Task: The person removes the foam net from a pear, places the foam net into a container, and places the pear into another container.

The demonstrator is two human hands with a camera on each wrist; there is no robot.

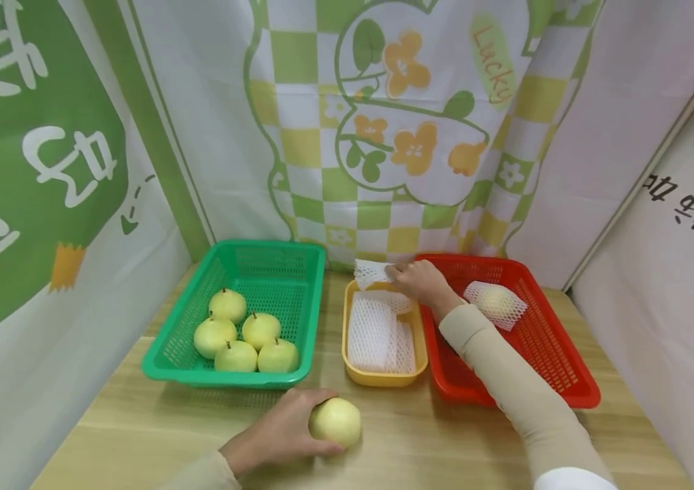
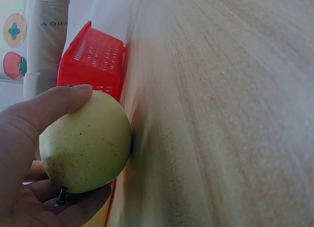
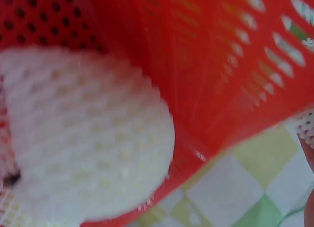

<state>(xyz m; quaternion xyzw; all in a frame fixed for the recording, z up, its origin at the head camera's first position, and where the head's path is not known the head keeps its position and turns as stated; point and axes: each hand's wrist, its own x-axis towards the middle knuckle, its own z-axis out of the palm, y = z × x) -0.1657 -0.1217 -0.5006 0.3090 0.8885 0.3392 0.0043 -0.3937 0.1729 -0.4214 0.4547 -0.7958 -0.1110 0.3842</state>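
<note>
My left hand (image 1: 286,429) grips a pale yellow-green pear (image 1: 336,422) at the front of the table, its thumb on one side and fingers round the other. The left wrist view shows the same pear (image 2: 86,143) close up, its dark stem toward the palm and fingers. Over the back of a small yellow basket (image 1: 384,379), my right hand (image 1: 423,282) pinches a white foam net sleeve (image 1: 370,273). More net sleeves (image 1: 374,330) lie inside that basket. A pear in a foam net (image 1: 497,304) rests in the red basket (image 1: 546,357), under my right forearm's side.
At the left stands a green basket (image 1: 273,272) with several bare pears (image 1: 237,356) in its front half. The wooden table (image 1: 139,425) runs in front of the baskets. Behind hangs a checked, printed curtain (image 1: 377,170), with cloth walls on both sides.
</note>
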